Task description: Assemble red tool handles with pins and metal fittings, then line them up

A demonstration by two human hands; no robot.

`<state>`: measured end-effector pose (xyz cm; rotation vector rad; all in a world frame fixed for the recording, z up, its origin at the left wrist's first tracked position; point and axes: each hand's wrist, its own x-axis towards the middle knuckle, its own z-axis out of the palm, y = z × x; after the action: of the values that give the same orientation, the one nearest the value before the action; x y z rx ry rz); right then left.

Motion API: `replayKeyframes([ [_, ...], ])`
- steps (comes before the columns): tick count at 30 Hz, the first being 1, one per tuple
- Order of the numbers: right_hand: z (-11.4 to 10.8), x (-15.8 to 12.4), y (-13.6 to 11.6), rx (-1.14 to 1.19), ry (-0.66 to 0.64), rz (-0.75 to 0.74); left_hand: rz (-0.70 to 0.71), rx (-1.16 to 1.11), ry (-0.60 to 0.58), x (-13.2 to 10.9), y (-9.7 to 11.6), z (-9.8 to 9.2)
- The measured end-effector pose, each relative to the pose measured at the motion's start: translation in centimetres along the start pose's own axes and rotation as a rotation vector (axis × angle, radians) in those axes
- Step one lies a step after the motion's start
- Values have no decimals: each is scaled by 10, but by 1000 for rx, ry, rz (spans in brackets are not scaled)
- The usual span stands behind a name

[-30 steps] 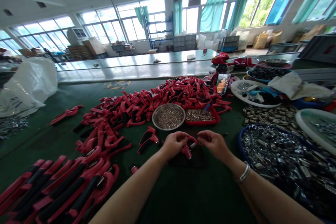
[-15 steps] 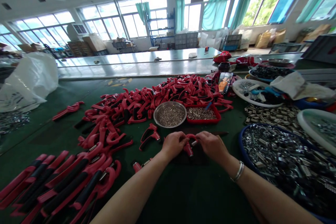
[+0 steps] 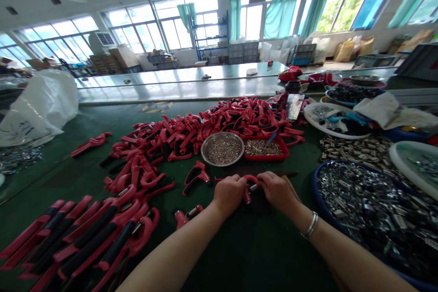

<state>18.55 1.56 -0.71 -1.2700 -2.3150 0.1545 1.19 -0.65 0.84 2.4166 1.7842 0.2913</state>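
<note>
My left hand [image 3: 230, 195] is closed around one side of a red capo [image 3: 251, 179] with a small metal spring on it. At the other end of the capo's curved part, my right hand [image 3: 278, 190] grips with fingers bent and pressed together. My fingers hide much of the capo. A thin red arm shows to the left of my left hand. Another red capo [image 3: 197, 178] with black parts lies just left of my hands, and a further red piece [image 3: 187, 216] lies partly behind my left forearm.
A steel bowl [image 3: 204, 155] of tiny metal parts and a red tray [image 3: 270, 158] of pins stand ahead. Behind them lies a big heap of red capos [image 3: 236, 118]; more are lined up at left. A blue-rimmed basin [image 3: 315, 191] of metal parts is at right, near a propped phone [image 3: 294, 106].
Both hands keep hold of the capo, with small shifts of the fingers. A thin red arm now shows left of my left hand. The phone's screen picture has changed.
</note>
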Motion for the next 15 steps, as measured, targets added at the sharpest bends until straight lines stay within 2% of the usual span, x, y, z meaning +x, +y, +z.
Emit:
replayKeyframes([
  [4, 2, -1, 1, -22, -24, -50, 74, 28, 34, -10, -1, 0],
  [9, -3, 4, -1, -74, -194, -141, 125, -117, -21, -21, -10, -8],
  [13, -2, -6, 4, -72, -25, -94, 128, -149, -61, -22, -16, -6],
  [15, -2, -15, 6, -130, -14, -93, 139, -153, -58, -22, -19, -2],
])
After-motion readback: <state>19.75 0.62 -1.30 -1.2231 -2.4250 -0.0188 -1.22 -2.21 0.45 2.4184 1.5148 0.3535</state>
